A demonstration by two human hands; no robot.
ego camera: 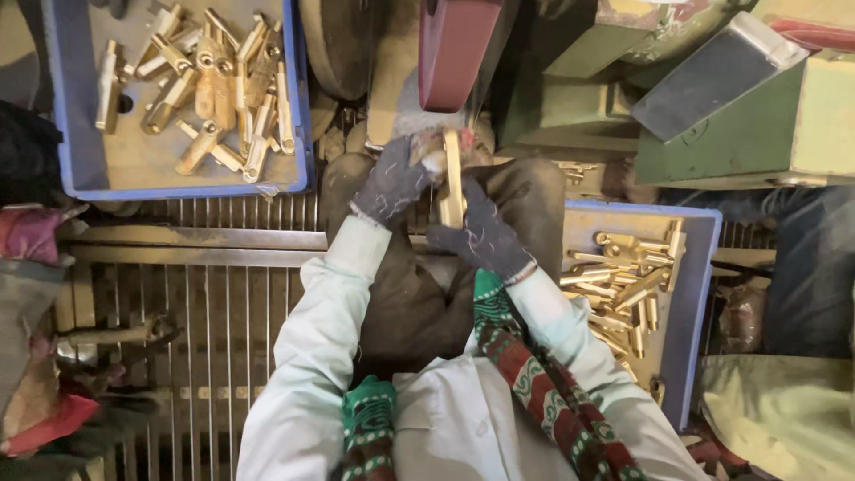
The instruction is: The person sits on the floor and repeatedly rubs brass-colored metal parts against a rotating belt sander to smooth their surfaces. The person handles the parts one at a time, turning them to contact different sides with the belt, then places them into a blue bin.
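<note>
Head view: both gloved hands press a brass fitting (452, 178) to the belt (454, 49)
Left hand (392, 183) and right hand (481, 233) fingers closed on it; steady pressure seems needed

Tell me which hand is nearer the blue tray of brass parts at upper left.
Left. The left hand grips the brass piece on the side facing the upper-left blue tray; the right hand holds the piece's lower end, farther from that tray.
</note>
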